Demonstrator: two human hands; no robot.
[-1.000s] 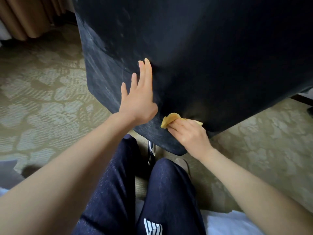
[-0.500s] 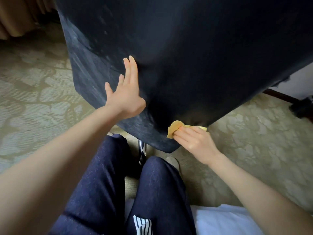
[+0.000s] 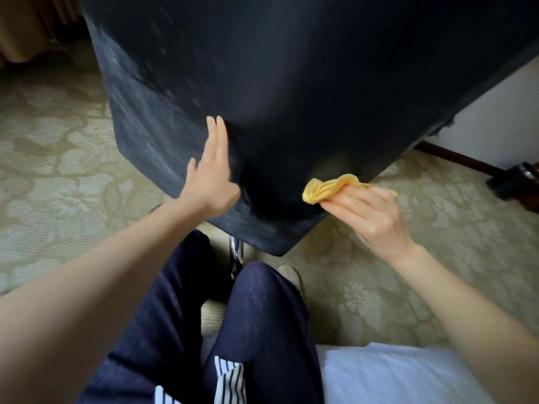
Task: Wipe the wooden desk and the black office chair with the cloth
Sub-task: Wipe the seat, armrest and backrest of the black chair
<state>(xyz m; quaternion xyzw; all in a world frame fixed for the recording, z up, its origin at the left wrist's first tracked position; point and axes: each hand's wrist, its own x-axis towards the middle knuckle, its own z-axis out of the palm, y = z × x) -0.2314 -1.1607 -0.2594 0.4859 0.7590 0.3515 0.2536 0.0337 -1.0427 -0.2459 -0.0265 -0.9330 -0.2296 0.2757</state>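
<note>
The back of the black office chair [image 3: 291, 83] fills the upper half of the view, dusty and streaked along its left side. My left hand [image 3: 211, 179] presses flat against its lower part with straight fingers. My right hand [image 3: 369, 215] pinches a crumpled yellow cloth [image 3: 329, 188] at the chair back's lower right edge. The cloth touches the dark fabric there. The wooden desk is out of view.
Patterned beige carpet [image 3: 58, 158] lies all around. A chrome chair post [image 3: 235, 252] shows under the chair back, just ahead of my dark-trousered legs [image 3: 262, 316]. A dark wooden leg and baseboard [image 3: 513, 182] stand at the right. White fabric [image 3: 393, 374] lies at bottom right.
My right hand has slid the cloth to the right along the chair's lower edge. The left hand stays pressed on the chair back.
</note>
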